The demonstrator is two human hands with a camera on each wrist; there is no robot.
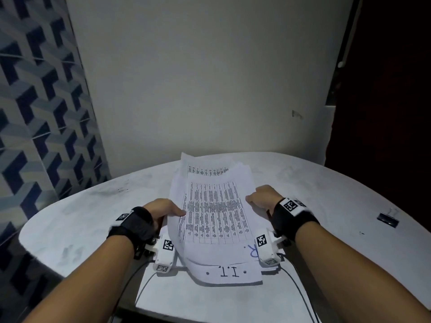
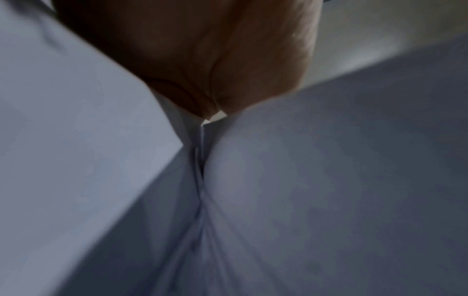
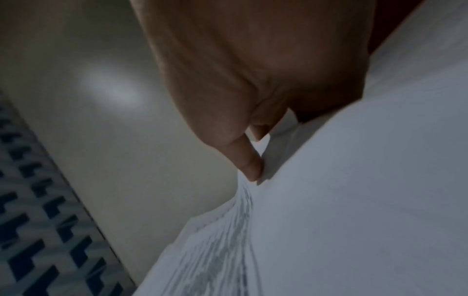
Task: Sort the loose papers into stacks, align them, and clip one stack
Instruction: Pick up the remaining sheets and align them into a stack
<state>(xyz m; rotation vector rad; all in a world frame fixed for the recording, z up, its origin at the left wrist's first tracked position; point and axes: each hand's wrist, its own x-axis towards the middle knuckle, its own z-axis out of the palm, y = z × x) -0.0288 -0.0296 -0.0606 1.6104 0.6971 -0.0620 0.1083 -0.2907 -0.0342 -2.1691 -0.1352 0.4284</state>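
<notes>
A stack of white printed papers (image 1: 213, 210) with dense tables lies in the middle of the white table (image 1: 93, 210), bowed upward between my hands. My left hand (image 1: 166, 209) grips the stack's left edge, thumb on top. My right hand (image 1: 258, 198) grips the right edge. The left wrist view shows fingers (image 2: 202, 80) pinching the sheets' edges (image 2: 201, 150). In the right wrist view my thumb (image 3: 249, 162) presses the paper edge (image 3: 228, 230). A sheet marked "11" (image 1: 229, 272) lies under the stack near me. A black binder clip (image 1: 388, 219) sits on the table at the right.
A plain wall (image 1: 205, 78) stands behind the table. Blue patterned tiles (image 1: 39, 108) cover the left side, and a dark doorway (image 1: 384, 89) is at the right. Cables (image 1: 300, 292) run from my wrists off the table's near edge.
</notes>
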